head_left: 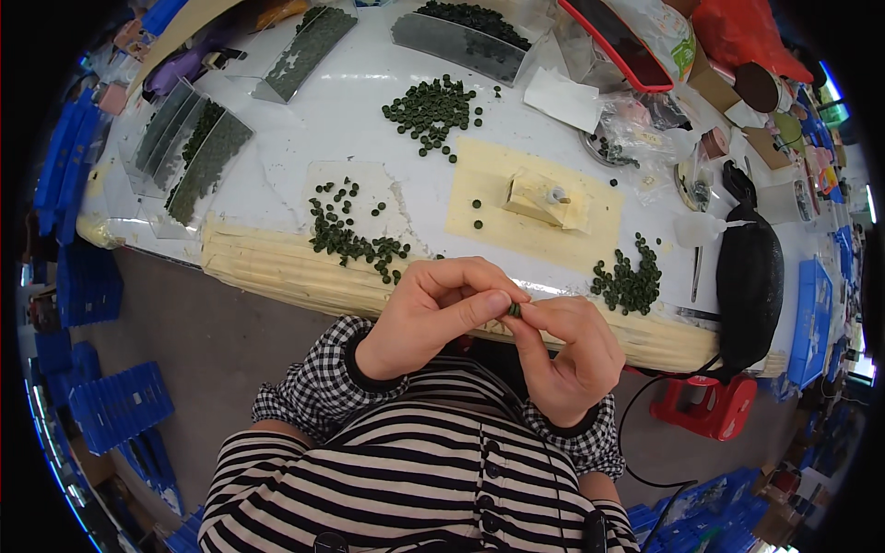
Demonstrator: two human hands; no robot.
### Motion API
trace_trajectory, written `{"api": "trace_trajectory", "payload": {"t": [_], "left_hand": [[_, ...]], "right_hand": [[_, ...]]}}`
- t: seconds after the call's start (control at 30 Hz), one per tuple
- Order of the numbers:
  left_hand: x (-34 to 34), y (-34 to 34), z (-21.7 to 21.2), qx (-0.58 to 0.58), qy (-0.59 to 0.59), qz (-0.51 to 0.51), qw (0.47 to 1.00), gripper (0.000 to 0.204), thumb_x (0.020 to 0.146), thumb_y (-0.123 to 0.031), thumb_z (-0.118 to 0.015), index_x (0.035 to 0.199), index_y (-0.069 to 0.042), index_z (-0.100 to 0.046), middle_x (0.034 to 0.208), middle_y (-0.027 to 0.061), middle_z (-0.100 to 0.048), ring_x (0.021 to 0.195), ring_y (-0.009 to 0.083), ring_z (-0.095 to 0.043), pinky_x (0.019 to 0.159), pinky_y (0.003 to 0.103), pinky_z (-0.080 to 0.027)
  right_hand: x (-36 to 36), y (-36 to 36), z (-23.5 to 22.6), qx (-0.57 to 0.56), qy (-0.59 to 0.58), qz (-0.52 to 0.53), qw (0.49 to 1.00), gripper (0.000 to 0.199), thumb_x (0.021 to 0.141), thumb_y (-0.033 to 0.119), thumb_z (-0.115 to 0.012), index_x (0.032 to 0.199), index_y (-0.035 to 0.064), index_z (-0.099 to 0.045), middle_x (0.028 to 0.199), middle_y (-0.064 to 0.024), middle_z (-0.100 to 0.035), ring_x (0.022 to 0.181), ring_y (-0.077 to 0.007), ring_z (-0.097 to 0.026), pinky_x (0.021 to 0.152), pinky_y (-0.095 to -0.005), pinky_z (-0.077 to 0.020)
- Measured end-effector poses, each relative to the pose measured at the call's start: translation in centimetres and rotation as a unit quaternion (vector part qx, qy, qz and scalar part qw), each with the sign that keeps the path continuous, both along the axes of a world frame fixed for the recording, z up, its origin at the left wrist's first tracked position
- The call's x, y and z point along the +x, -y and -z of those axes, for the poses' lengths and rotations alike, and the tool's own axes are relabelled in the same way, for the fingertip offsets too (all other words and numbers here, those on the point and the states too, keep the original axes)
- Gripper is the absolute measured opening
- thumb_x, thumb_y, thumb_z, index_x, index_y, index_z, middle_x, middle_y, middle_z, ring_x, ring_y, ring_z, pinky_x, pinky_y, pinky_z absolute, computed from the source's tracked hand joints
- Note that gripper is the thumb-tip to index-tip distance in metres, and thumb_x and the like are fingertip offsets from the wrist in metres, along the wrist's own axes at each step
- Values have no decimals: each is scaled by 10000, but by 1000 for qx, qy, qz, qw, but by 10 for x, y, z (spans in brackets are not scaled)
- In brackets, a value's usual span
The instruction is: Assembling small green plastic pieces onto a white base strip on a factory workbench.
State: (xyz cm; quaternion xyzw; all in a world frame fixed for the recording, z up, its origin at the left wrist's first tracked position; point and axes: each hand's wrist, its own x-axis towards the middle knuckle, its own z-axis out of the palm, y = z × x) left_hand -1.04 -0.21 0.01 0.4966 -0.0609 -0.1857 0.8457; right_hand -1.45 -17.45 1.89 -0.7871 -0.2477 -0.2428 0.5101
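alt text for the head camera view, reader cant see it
A person's left hand and right hand pinch a small dark green piece together near the edge of a white worktable. Loose piles of similar pieces lie beyond, with clear-sided trays farther back.

No lettering can be read, though a clear plastic bag [651,141] perhaps carries small, blurred marks.

Small piece [514,311], one: dark green, compact, seemingly ridged; finer detail too small to tell. Pinched between the fingertips of the left hand [426,315] and right hand [573,348], it sits on the wearer's side of the pale yellow sheet [468,189].
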Motion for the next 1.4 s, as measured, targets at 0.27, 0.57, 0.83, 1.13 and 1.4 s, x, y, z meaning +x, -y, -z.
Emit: {"api": "trace_trajectory", "payload": {"t": [0.27,0.57,0.83,1.13,1.4], "left_hand": [[0,1,0,1,-13,-2,1000,149,950,-71,-583,1029,21,-671,1010,116,-670,944,160,-628,864,294,-498],[1,3,5,-6,14,4,1000,179,952,-95,-593,1063,26,-663,1030,112,-668,965,158,-621,873,287,-486],[1,2,5,8,14,3,1000,173,951,-91,-595,1060,25,-662,1034,110,-662,945,154,-618,864,283,-483],[21,-19,-4,396,262,-135,870,78,845,-13,-674,921,-6,-690,909,72,-663,849,162,-601,733,286,-464],[44,-18,8,574,360,-199,708,110,807,-5,-688,916,-8,-705,746,67,-585,730,217,-529,650,306,-429]], "right_hand": [[1,0,0,1,-20,10,1000,217,698,-48,-803,860,-10,-664,767,-121,-682,670,-205,-667,589,-264,-529],[2,0,2,11,-38,21,999,209,701,-30,-811,847,-5,-664,756,-109,-681,653,-197,-654,583,-262,-521],[3,0,4,17,-35,20,999,196,708,-26,-807,837,-2,-661,751,-104,-677,640,-196,-644,571,-262,-510],[11,36,14,-31,-93,158,983,129,744,-60,-751,817,-9,-658,762,-97,-639,664,-205,-595,610,-279,-477],[12,66,24,-201,-76,230,949,129,777,28,-734,892,14,-678,836,-75,-612,816,-252,-528,735,-352,-425]]}}
